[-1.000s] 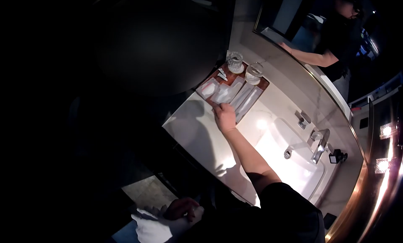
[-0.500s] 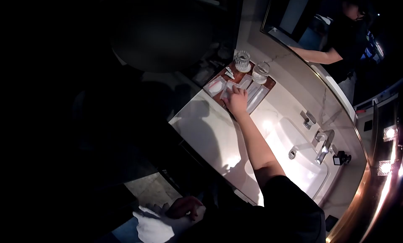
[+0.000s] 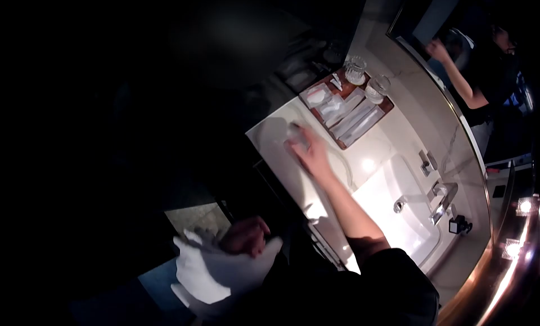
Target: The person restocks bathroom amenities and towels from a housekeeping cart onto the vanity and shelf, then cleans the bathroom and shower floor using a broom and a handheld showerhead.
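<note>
Marble counter (image 3: 368, 149); my right hand (image 3: 310, 151) leaves the wooden tray (image 3: 387, 107), baring packets (image 3: 360, 127); left hand (image 3: 246, 239) curls against cloth (image 3: 208, 270); grips, I can't tell.

My one camera sits on my head, looking forward and steeply down, rolled so that the counter (image 3: 281, 160) edge slants toward 5 o'clock. It is near enough to take in both hands: my right hand (image 3: 314, 154) close to the middle, my left hand (image 3: 247, 237) between 6 and 7. The tray (image 3: 387, 106) lies at 2 o'clock, the sink (image 3: 388, 233) near 4; farther out at 2, the mirror (image 3: 478, 56) gives a second angle on a raised arm (image 3: 458, 75)
</note>
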The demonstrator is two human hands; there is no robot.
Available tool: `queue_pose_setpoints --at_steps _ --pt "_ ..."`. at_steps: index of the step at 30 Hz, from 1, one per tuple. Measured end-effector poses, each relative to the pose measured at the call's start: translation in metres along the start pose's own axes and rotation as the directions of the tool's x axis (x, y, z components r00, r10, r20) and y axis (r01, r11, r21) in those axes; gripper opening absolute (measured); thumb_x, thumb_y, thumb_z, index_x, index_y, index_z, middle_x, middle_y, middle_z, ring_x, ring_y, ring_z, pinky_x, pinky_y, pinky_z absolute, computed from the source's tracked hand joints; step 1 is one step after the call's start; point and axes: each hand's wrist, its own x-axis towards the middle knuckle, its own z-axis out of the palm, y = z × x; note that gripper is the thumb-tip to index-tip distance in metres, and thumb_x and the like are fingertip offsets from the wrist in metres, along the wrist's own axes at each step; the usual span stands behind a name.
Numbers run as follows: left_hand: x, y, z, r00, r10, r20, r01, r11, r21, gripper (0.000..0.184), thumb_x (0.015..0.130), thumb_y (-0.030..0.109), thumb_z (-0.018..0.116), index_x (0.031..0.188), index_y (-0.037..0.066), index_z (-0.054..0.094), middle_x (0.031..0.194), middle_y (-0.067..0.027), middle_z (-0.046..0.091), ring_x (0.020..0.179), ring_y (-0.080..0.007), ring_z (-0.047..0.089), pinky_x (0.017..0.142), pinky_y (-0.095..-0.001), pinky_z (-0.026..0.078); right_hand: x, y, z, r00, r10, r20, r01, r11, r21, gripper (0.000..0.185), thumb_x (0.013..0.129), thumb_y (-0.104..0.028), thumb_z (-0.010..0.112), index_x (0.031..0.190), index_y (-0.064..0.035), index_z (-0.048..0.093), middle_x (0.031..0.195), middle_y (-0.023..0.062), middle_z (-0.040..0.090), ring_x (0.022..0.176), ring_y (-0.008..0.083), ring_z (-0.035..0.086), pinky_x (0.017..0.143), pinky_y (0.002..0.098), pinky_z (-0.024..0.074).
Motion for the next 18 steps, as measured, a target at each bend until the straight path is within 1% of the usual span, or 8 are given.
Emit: queue_pose_setpoints --at_steps 2,3,4,8,10,12,13,18 --pt "0.031 -0.022 -0.021 0.963 0.263 0.059 -0.156 0.722 -0.674 0.024 0.094 0.028 0.039 0.099 0.007 0.049 0.050 0.0022 0.040 0.042 -0.0096 0.035 0.047 -0.0252 0.038 -0.059 -0.033 0.029 0.924 -0.174 0.339 -0.004 0.886 0.465 0.083 0.071 -0.027 0.072 0.132 -0.0003 0.022 0.123 0.0188 0.048 0.109 0.0282 0.049 0.089 0.0340 0.0407" --pt "0.049 -0.018 -0.024 0.918 0.397 0.004 -0.275 0.642 -0.716 0.024 0.094 0.028 0.039 0.101 0.008 0.050 0.050 0.0023 0.038 0.042 -0.0092 0.032 0.045 -0.0255 0.036 -0.089 -0.049 0.043 0.835 -0.251 0.490 -0.133 0.771 0.622 0.104 0.067 -0.029 0.077 0.139 -0.0008 0.008 0.124 0.0171 0.047 0.109 0.0261 0.049 0.088 0.0326 0.0409" --pt "0.068 -0.010 -0.024 0.854 0.518 -0.056 -0.379 0.544 -0.748 0.024 0.094 0.027 0.039 0.103 0.008 0.051 0.050 0.0025 0.037 0.042 -0.0088 0.030 0.044 -0.0259 0.034 -0.101 -0.070 0.042 0.808 -0.172 0.564 -0.190 0.830 0.525 0.111 0.065 -0.029 0.078 0.139 -0.0018 0.001 0.116 0.0161 0.052 0.101 0.0245 0.053 0.085 0.0308 0.0421" --pt "0.113 0.013 0.010 0.931 0.329 -0.158 -0.362 0.881 -0.304 0.024 0.091 0.028 0.045 0.097 0.006 0.055 0.056 0.0009 0.042 0.050 -0.0093 0.042 0.052 -0.0238 0.041 -0.131 -0.119 0.007 0.741 0.187 0.645 -0.365 0.918 0.154 0.115 0.064 -0.026 0.080 0.140 -0.0003 -0.003 0.090 0.0133 0.064 0.081 0.0194 0.060 0.078 0.0259 0.0442" --pt "0.155 -0.008 0.029 0.842 0.462 0.277 -0.455 0.886 -0.096 0.031 0.089 0.033 0.049 0.100 0.004 0.056 0.064 -0.0010 0.052 0.058 -0.0130 0.052 0.059 -0.0274 0.046 -0.158 -0.123 0.003 0.895 0.070 0.441 -0.217 0.931 0.292 0.090 0.069 -0.019 0.076 0.138 0.0008 0.022 0.094 0.0100 0.064 0.083 0.0145 0.059 0.078 0.0244 0.0439" --pt "0.161 -0.022 0.040 0.701 0.369 0.610 -0.499 0.865 0.051 0.033 0.089 0.033 0.050 0.103 0.004 0.055 0.070 -0.0020 0.053 0.064 -0.0141 0.053 0.063 -0.0281 0.046 -0.188 -0.154 -0.019 0.889 0.357 0.286 -0.452 0.781 0.432 0.057 0.074 -0.012 0.071 0.124 0.0017 0.046 0.098 0.0058 0.062 0.087 0.0104 0.056 0.079 0.0238 0.0438" --pt "0.162 -0.035 0.039 0.689 0.266 0.674 -0.462 0.878 0.125 0.034 0.089 0.034 0.050 0.104 0.004 0.054 0.073 -0.0025 0.054 0.067 -0.0146 0.053 0.065 -0.0285 0.045 -0.201 -0.162 -0.025 0.931 0.352 0.094 -0.352 0.802 0.482 0.036 0.077 -0.008 0.068 0.110 0.0024 0.057 0.097 0.0035 0.062 0.087 0.0087 0.055 0.078 0.0237 0.0444" --pt "0.167 -0.109 0.002 0.762 -0.243 0.600 0.077 0.954 0.290 0.040 0.088 0.036 0.051 0.112 0.004 0.050 0.088 -0.0049 0.056 0.080 -0.0172 0.055 0.075 -0.0304 0.044 -0.256 -0.121 -0.042 0.739 0.544 -0.397 -0.409 0.831 0.377 0.031 0.081 -0.019 0.064 0.103 0.0033 0.059 0.092 0.0080 0.062 0.083 0.0128 0.057 0.074 0.0258 0.0457"
